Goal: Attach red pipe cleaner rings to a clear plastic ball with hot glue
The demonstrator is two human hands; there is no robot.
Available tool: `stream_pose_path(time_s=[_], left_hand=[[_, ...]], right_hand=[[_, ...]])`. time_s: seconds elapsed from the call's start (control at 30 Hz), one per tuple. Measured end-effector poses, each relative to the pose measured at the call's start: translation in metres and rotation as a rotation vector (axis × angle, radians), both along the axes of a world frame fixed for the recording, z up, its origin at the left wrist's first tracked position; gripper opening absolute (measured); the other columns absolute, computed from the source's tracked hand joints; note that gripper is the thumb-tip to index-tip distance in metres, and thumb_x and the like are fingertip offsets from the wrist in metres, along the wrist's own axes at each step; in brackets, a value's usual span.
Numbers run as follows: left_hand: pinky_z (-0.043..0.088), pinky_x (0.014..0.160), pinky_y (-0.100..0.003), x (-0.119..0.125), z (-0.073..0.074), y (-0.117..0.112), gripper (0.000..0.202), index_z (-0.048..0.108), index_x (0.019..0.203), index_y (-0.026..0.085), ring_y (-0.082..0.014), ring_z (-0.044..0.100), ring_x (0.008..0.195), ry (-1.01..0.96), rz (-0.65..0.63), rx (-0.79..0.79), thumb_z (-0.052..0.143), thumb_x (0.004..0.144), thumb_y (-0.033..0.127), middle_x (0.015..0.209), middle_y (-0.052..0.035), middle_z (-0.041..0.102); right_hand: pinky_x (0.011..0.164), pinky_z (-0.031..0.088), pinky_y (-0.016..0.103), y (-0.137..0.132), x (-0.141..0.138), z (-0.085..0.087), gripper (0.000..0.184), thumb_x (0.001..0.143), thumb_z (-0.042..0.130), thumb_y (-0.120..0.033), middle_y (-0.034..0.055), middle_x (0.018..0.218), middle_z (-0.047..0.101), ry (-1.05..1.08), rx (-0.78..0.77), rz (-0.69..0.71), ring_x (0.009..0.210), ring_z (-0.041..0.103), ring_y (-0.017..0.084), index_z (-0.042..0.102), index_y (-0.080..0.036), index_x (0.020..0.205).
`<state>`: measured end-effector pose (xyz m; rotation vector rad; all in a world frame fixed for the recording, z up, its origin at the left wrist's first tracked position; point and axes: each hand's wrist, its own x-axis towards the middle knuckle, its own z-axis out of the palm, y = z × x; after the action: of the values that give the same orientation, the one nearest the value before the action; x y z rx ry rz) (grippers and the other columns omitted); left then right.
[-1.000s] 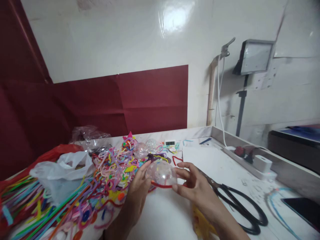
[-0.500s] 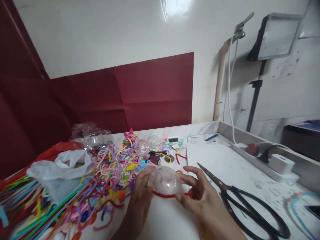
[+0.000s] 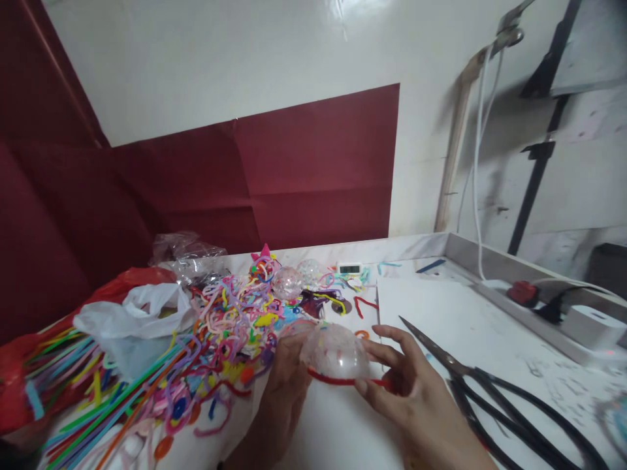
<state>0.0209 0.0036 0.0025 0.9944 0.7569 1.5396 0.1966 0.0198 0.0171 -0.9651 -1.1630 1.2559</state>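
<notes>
Between my two hands is a clear plastic dome [image 3: 336, 349], its rounded side up and small coloured bits showing through it. A red pipe cleaner [image 3: 333, 380] runs along its near lower rim. My left hand [image 3: 284, 375] grips the dome's left side, with its fingertips partly hidden behind the plastic. At the right, my right hand [image 3: 404, 378] pinches the red pipe cleaner against the rim with thumb and fingers. Black-handled scissors [image 3: 455, 369] lie just right of my right hand, blades pointing away.
A heap of pipe cleaner pieces [image 3: 230, 320] spreads on the left, beside a white plastic bag [image 3: 137, 326] and long straight pipe cleaners [image 3: 117, 398]. Clear balls [image 3: 288, 282] and a small digital display [image 3: 349, 268] stand behind. A power strip [image 3: 553, 326] lines the right edge.
The whole view has shifted, so the table, dome and hands appear slightly farther right. My hands keep the same hold on the dome and red pipe cleaner.
</notes>
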Motion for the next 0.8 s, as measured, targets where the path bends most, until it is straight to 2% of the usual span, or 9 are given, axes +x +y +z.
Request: stream_pose_path(time_s=[0.17,0.27,0.43,0.57,0.63,0.7,0.8], left_hand=[[0.047,0.086,-0.027,-0.001,-0.003,0.0,0.024,0.069,0.104,0.027,-0.0205,0.062,0.105,-0.043,-0.01,-0.031,0.072,0.08,0.031,0.113,-0.0032,0.068],[0.045,0.093,-0.028,0.0,-0.002,0.001,0.023,0.069,0.104,0.027,-0.0204,0.06,0.109,-0.054,-0.024,-0.014,0.07,0.082,0.032,0.112,-0.0031,0.068],[0.039,0.105,-0.038,0.002,0.001,0.002,0.024,0.068,0.106,0.024,-0.0258,0.054,0.119,-0.072,-0.044,0.041,0.065,0.085,0.035,0.116,-0.0061,0.066],[0.033,0.11,-0.045,0.002,-0.003,0.004,0.035,0.067,0.109,0.022,-0.03,0.05,0.127,-0.083,-0.05,0.066,0.058,0.087,0.048,0.126,-0.0093,0.063],[0.035,0.109,-0.045,0.003,-0.01,0.008,0.044,0.066,0.111,0.024,-0.0319,0.05,0.127,-0.075,0.007,0.084,0.066,0.079,0.053,0.129,-0.0095,0.062],[0.038,0.106,-0.046,0.005,-0.018,0.014,0.06,0.065,0.112,0.025,-0.035,0.048,0.128,-0.045,0.097,0.12,0.079,0.063,0.056,0.132,-0.0105,0.059],[0.041,0.104,-0.048,0.008,-0.026,0.022,0.083,0.062,0.113,0.025,-0.0398,0.047,0.128,-0.008,0.212,0.173,0.086,0.043,0.061,0.133,-0.0131,0.056]], right_hand=[[0.065,0.051,0.026,0.0,0.0,0.001,0.071,0.056,0.083,-0.044,0.008,0.103,0.07,0.004,0.0,-0.021,0.097,0.062,0.024,0.045,-0.027,0.113],[0.068,0.053,0.027,-0.001,-0.002,0.003,0.072,0.055,0.084,-0.047,0.0076,0.102,0.07,0.052,-0.008,-0.022,0.098,0.063,0.025,0.045,-0.027,0.112],[0.068,0.053,0.028,-0.001,-0.001,0.004,0.073,0.054,0.084,-0.049,0.0076,0.1,0.07,0.033,-0.011,-0.011,0.098,0.063,0.026,0.045,-0.027,0.113],[0.067,0.052,0.029,0.0,-0.002,0.002,0.069,0.057,0.082,-0.046,0.0075,0.101,0.071,0.003,0.004,-0.028,0.098,0.063,0.025,0.045,-0.027,0.113],[0.067,0.05,0.029,-0.001,-0.006,0.001,0.068,0.058,0.08,-0.045,0.007,0.101,0.071,0.012,0.014,-0.045,0.099,0.062,0.026,0.044,-0.027,0.113],[0.066,0.047,0.029,-0.002,-0.01,-0.001,0.066,0.059,0.079,-0.045,0.0061,0.101,0.07,0.024,0.022,-0.074,0.095,0.063,0.024,0.044,-0.027,0.112],[0.062,0.045,0.029,-0.004,-0.017,-0.003,0.066,0.061,0.076,-0.045,0.0044,0.104,0.069,-0.037,0.021,-0.08,0.07,0.058,0.017,0.043,-0.028,0.115]])
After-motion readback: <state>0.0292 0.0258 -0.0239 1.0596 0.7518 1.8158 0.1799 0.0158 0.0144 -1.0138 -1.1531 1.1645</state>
